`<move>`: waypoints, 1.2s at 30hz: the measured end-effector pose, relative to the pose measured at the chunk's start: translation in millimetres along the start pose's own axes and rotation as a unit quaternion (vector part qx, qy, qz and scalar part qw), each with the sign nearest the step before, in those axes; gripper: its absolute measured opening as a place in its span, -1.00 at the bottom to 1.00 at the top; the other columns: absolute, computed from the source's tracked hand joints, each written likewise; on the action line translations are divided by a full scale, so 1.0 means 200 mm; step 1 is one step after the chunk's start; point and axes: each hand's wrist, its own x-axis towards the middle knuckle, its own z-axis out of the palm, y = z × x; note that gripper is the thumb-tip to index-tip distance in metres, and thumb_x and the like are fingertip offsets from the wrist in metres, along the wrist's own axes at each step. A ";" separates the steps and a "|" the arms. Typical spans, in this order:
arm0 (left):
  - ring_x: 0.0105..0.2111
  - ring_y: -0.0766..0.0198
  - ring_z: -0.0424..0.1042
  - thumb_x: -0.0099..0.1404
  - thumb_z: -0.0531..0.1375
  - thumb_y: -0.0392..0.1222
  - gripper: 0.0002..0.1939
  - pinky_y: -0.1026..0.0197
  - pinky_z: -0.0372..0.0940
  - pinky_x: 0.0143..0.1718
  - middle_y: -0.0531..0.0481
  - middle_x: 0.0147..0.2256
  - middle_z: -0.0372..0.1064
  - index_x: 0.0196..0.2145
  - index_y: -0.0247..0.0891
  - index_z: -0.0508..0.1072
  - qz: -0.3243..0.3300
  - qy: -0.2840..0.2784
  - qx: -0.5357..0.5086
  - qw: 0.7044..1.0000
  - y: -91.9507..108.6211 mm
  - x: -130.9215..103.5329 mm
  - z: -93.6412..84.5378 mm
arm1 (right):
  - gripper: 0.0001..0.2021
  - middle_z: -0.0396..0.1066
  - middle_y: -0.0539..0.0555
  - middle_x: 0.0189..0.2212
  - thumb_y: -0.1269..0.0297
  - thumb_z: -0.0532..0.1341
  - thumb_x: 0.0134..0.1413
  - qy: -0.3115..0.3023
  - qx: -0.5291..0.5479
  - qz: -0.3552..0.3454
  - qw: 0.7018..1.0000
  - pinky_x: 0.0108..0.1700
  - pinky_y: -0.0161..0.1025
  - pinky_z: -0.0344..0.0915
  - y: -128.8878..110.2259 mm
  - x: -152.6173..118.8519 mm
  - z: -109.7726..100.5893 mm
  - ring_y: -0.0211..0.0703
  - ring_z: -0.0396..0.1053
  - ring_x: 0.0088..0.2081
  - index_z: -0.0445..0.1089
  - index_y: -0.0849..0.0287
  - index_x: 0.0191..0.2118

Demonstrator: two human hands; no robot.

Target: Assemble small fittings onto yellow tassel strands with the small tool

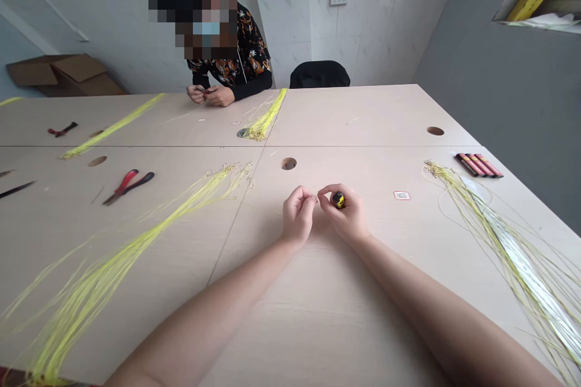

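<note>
My left hand (299, 214) is closed in a pinch, thumb against forefinger, over the pale table (281, 314). Whatever sits in that pinch is too small to make out. Close beside it, my right hand (349, 217) curls around a short black and yellow cylindrical object (338, 199), its round end facing me. The right thumb and forefinger tips nearly meet the left fingertips. To the left lies a bundle of yellow lines (154, 233) with small hook-like metal bits at its far end. Another bundle of yellow lines (494, 236) spreads along the right side, over a shiny strip (521, 260).
Red-handled pliers (129, 186) lie on the left, near a dark pointed tool (17, 189). Several red and black cylinders (480, 165) rest at right by a small label (402, 195). Across the table a person (227, 72) works with both hands. Cable holes (288, 164) pierce the tabletop.
</note>
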 end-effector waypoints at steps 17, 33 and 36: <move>-0.48 0.31 0.29 0.22 0.05 -0.16 -0.90 0.26 0.18 -0.45 0.06 -0.48 0.29 -0.32 -0.21 0.19 0.071 -0.065 0.064 0.993 -0.01 -0.06 -0.01 | -0.75 0.02 -0.15 -0.67 0.10 0.25 -0.09 0.101 0.178 0.199 0.958 -0.62 -0.36 -0.04 0.02 0.05 -0.02 -0.41 -0.03 -0.67 0.34 0.18 -0.36; -0.46 0.29 0.41 0.10 0.08 -0.34 -0.66 0.16 0.27 -0.31 0.07 -0.44 0.38 -0.16 -0.20 0.09 0.194 -0.053 0.227 0.953 0.00 -0.05 0.01 | -0.66 -0.21 -0.22 -0.75 0.33 0.28 -0.18 0.228 0.370 0.173 0.884 -0.67 -0.35 -0.17 -0.30 0.19 -0.22 -0.45 -0.18 -0.69 0.01 0.14 -0.58; -0.45 0.28 0.42 0.10 0.07 -0.34 -0.67 0.14 0.27 -0.29 0.05 -0.43 0.39 -0.16 -0.21 0.10 0.235 -0.054 0.219 0.945 0.01 -0.05 0.00 | -0.69 -0.22 -0.21 -0.75 0.38 0.25 -0.14 0.239 0.375 0.091 0.891 -0.67 -0.32 -0.19 -0.51 0.18 -0.32 -0.45 -0.21 -0.70 0.03 0.14 -0.60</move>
